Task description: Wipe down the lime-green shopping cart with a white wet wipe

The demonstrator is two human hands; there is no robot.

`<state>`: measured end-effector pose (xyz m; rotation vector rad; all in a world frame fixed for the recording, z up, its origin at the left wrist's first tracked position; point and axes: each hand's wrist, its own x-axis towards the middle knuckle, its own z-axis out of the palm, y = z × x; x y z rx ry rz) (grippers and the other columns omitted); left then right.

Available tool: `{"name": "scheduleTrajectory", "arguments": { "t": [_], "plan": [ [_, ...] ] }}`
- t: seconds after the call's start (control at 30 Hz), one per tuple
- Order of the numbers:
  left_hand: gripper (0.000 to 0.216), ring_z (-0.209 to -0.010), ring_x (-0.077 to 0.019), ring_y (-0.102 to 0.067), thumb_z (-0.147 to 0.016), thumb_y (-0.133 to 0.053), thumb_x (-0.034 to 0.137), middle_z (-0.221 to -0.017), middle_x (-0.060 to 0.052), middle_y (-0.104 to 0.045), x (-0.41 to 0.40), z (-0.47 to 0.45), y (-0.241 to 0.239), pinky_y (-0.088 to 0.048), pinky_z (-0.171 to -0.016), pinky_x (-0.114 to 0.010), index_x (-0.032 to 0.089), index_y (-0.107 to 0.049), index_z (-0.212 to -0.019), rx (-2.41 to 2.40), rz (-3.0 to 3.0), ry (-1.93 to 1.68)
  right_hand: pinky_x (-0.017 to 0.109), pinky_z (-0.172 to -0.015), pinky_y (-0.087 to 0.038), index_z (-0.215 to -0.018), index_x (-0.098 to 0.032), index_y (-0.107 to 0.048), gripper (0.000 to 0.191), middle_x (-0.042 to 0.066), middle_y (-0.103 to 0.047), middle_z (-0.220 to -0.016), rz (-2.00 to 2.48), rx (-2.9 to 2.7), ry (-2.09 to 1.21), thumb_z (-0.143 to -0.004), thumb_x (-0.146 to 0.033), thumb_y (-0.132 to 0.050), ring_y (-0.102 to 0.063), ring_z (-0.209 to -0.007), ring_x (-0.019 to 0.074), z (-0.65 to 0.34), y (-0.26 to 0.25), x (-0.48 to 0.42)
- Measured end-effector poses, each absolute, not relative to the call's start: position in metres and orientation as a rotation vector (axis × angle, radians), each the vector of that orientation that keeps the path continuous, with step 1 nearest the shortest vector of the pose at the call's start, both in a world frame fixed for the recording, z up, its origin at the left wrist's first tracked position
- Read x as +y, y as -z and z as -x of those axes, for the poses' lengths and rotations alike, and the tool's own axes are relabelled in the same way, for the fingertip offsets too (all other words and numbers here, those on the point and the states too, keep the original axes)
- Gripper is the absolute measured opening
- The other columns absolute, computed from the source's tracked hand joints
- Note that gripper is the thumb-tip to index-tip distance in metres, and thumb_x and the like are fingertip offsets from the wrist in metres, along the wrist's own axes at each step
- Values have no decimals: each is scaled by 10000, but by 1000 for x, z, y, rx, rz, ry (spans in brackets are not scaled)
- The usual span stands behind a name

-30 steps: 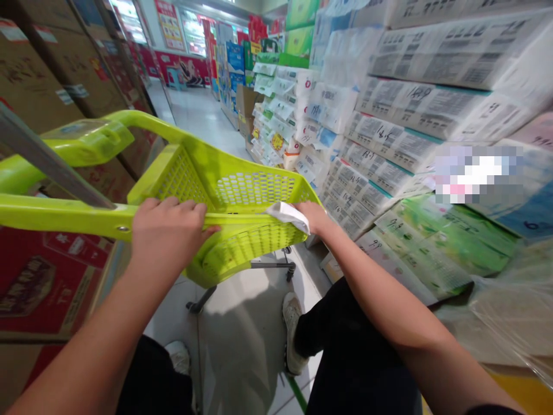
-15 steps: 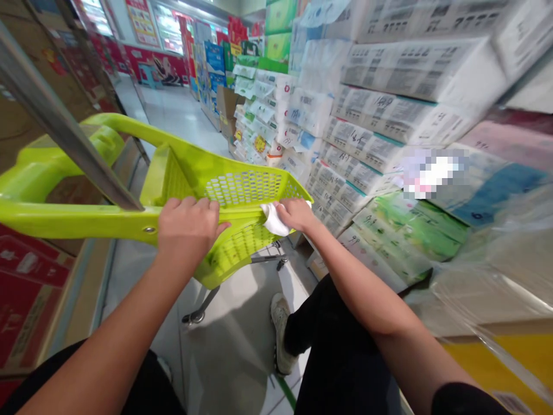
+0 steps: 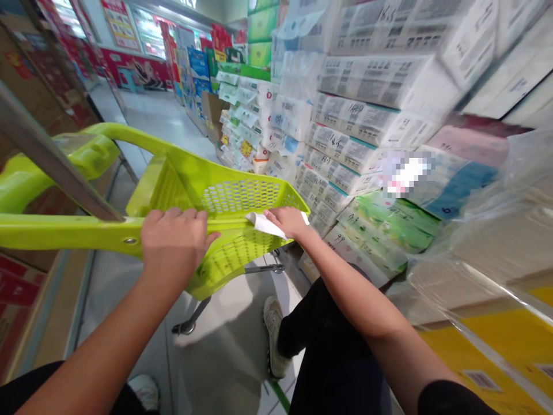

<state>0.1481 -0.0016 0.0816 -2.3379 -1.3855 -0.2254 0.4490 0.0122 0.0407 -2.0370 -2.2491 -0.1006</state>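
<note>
A lime-green plastic shopping cart (image 3: 242,196) with perforated basket walls stands in front of me, its handle end to the left. My left hand (image 3: 175,242) is wrapped over the cart's near rim, just right of where a grey metal pole (image 3: 64,155) crosses in front of it. Farther along the same rim, close to the basket's right end, my right hand (image 3: 288,222) presses a white cloth (image 3: 268,225) against the edge. Part of the cloth is hidden beneath my fingers and palm.
Stacked tissue packs (image 3: 345,138) with handwritten prices line the right side. Yellow cartons (image 3: 501,340) under clear wrap stand at the lower right. Red boxes (image 3: 17,288) sit at the left. A tiled aisle (image 3: 168,115) runs away beyond the cart.
The cloth and my right hand have shifted slightly left along with the cart in view. The cloth lies flatter and more spread along the rim. My left hand keeps its grip.
</note>
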Motion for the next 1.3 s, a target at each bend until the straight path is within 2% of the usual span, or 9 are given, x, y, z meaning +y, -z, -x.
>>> {"name": "scheduleTrajectory", "arguments": {
  "t": [0.13,0.27,0.5,0.63,0.8,0.9,1.3],
  "plan": [
    [296,-1018,-418,-696,-1094,-638,438,-989,-175,-769,-3,-147,-82,-389,-852,-479,157,-715,-1040,-1385,2323,223,334,-791,-400,-1225,-251,-802,601,72,-858,-1231,1894,-2317,117,-1238,-557,-285,-785,-1111,257,-431,-37,7],
    [328,-1040,-401,-703,-1090,-656,464,-1011,-178,-776,-3,-145,-83,-390,-852,-480,146,-720,-1043,-1430,2306,192,328,-885,-415,-1330,-241,-737,549,62,-833,-1317,1655,-2401,124,-1225,-607,-340,-749,-1219,252,-412,-31,10],
    [339,-1071,-394,-705,-1080,-691,476,-1049,-161,-782,-6,-144,-87,-398,-863,-479,138,-717,-1067,-1447,2293,158,345,-756,-340,-1209,-227,-735,592,76,-843,-1209,1591,-2426,130,-1230,-616,-288,-757,-1030,243,-409,-28,19],
    [284,-1077,-385,-695,-1094,-664,411,-1082,-175,-787,-8,-144,-90,-398,-862,-471,134,-730,-1104,-1469,2316,140,328,-797,-362,-1194,-216,-742,598,89,-837,-1165,1596,-2411,125,-1231,-596,-281,-742,-1030,242,-408,-28,19],
    [342,-1089,-378,-677,-1082,-695,467,-1070,-170,-773,-9,-142,-90,-395,-873,-475,135,-735,-1151,-1477,2325,147,347,-760,-336,-1186,-211,-749,615,99,-840,-1148,1601,-2413,139,-1222,-605,-278,-741,-1002,251,-406,-27,19],
    [305,-1100,-387,-677,-1109,-653,429,-1118,-175,-786,-11,-144,-93,-393,-877,-469,145,-743,-1176,-1505,2338,126,357,-750,-322,-1175,-208,-755,615,104,-845,-1129,1622,-2399,145,-1218,-597,-280,-741,-974,255,-405,-27,17],
    [337,-1088,-388,-661,-1094,-695,464,-1084,-179,-766,-12,-141,-89,-369,-861,-471,131,-724,-1140,-1458,2338,153,351,-752,-322,-1163,-221,-755,614,86,-849,-1155,1628,-2407,150,-1222,-612,-286,-747,-1003,243,-406,-27,17]
  ]
}}
